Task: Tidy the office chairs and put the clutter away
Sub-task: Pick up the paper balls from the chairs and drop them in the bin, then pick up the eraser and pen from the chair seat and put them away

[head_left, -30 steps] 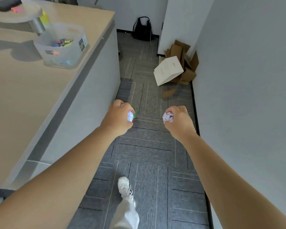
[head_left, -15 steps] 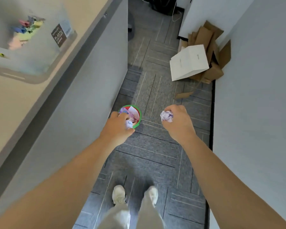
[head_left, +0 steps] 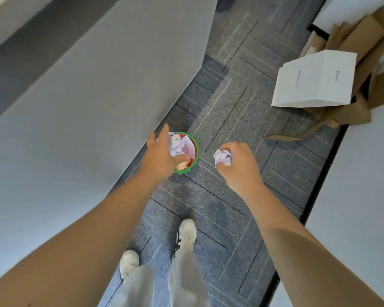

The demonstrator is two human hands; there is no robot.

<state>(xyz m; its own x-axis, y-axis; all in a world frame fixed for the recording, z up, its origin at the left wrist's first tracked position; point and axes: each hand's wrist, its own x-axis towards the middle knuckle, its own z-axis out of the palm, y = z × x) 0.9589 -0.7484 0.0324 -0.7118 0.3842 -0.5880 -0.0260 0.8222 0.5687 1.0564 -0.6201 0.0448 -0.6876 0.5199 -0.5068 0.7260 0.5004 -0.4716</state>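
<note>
Head view, grey carpet floor (head_left: 235,103), white desk panel (head_left: 93,103)

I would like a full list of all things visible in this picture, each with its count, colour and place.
bin: one, green rim, on the floor beside the grey cabinet, holding crumpled paper
paper ball: one, pale lilac, gripped in the right hand
cabinet: one, grey, left
white box: one, on the floor, upper right
cardboard: several brown pieces, behind the white box
floor: grey carpet tiles
shoes: two, white, bottom centre
left hand: fingers spread, over the bin
right hand: right of the bin
</note>
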